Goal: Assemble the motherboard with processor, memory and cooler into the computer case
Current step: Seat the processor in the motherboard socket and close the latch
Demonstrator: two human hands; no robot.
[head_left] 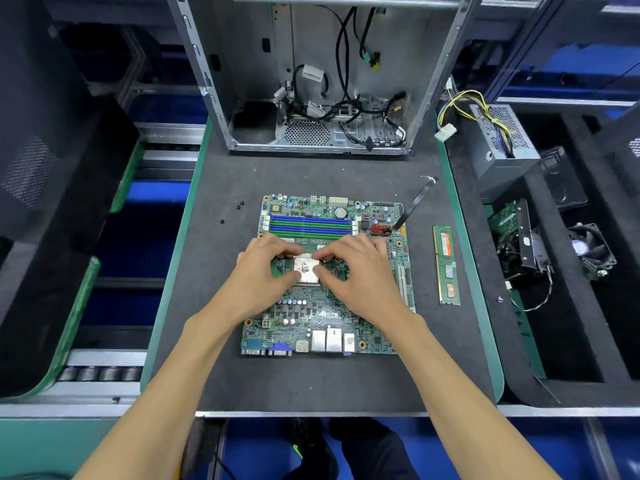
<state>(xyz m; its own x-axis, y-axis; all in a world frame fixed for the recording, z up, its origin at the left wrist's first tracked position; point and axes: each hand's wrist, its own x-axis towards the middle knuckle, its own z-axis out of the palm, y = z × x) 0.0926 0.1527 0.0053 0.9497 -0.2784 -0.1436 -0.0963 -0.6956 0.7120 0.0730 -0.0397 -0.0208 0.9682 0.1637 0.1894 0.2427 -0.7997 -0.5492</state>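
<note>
- Both hands, left [266, 268] and right [353, 268], pinching the chip [305, 270] by its edges over the board [322, 317].
- Lower flat, corners matched, no force.

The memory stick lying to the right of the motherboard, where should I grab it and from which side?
The memory stick lies flat on the mat, long and narrow, apart from the motherboard. Probably best to come from above and pinch its two long edges near the middle, keeping fingers off the chips and labels on its face. Both sides look free.
</note>
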